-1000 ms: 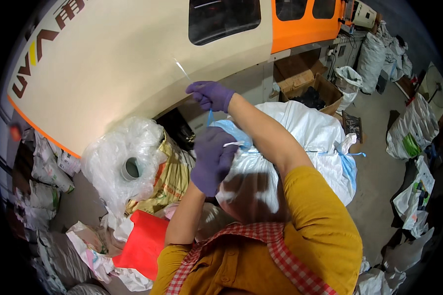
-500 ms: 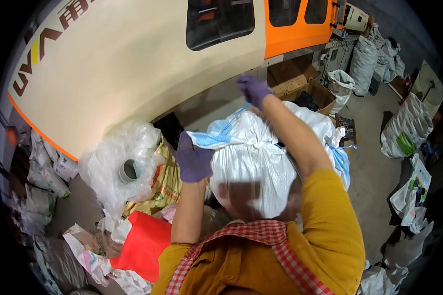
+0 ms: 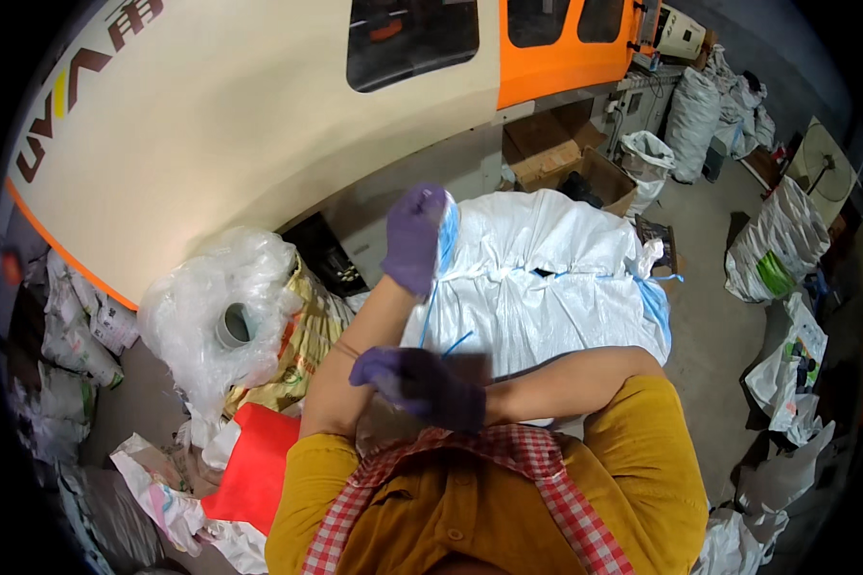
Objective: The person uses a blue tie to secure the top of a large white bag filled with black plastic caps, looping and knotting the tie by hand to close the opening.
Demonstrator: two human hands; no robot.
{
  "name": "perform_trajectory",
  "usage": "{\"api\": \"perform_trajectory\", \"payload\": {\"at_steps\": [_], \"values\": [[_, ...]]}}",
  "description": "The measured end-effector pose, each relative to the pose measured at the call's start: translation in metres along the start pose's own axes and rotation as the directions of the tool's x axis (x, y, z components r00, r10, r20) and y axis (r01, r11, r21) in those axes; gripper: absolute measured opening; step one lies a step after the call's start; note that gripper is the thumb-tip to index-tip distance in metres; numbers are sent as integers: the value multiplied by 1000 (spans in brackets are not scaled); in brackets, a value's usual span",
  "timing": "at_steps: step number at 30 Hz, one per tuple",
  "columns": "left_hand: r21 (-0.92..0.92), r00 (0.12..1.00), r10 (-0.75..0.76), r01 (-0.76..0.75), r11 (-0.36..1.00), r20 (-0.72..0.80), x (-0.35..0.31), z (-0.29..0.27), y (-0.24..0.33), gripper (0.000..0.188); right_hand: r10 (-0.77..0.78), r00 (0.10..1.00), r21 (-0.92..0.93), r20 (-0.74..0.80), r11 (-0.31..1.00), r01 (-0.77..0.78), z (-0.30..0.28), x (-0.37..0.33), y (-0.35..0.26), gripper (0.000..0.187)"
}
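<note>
We hold our left hand raised ahead, forearm bare and angled upward, purple-gloved fingers curled shut. Our right hand, gloved too, sits low near the chest, fingers closed, the forearm crossing inward from a mustard-yellow sleeve.

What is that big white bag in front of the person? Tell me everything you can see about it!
The big white sack looks like woven plastic, full and bulging, lying in front of the person beside the cream and orange machine. Its top is gathered into a puckered, stitched seam running across it. A blue liner peeks out at the edges. The left hand, in a purple glove, grips the sack's upper left corner. A thin blue thread runs from there down toward the gloved right hand, held near the person's chest.
</note>
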State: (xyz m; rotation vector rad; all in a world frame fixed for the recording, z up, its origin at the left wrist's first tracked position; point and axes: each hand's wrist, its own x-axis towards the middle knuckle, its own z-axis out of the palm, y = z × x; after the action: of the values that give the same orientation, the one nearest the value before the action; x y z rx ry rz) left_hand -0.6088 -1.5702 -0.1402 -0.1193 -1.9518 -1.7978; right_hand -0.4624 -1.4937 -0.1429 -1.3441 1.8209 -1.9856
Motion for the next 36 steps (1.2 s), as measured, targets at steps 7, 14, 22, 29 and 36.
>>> {"api": "perform_trajectory", "payload": {"at_steps": [7,14,22,29,36], "values": [[37,933,216,-237,971,288,-54,-84,-19,38,-428,894,-585,130,696,418,13,36,9,10],[315,691,350,-642,699,632,-50,-62,-27,44,-58,975,-455,216,877,153,-10,144,44,22],[302,891,315,-414,859,327,-61,-56,-17,71,-52,987,-630,-152,774,-57,-206,176,158,28],[527,864,398,-503,685,307,-54,-33,2,54,444,884,692,-149,685,-227,-162,171,83,21],[783,858,458,-443,436,231,-83,-26,19,22,334,928,74,165,934,-349,-88,189,43,17]]}}
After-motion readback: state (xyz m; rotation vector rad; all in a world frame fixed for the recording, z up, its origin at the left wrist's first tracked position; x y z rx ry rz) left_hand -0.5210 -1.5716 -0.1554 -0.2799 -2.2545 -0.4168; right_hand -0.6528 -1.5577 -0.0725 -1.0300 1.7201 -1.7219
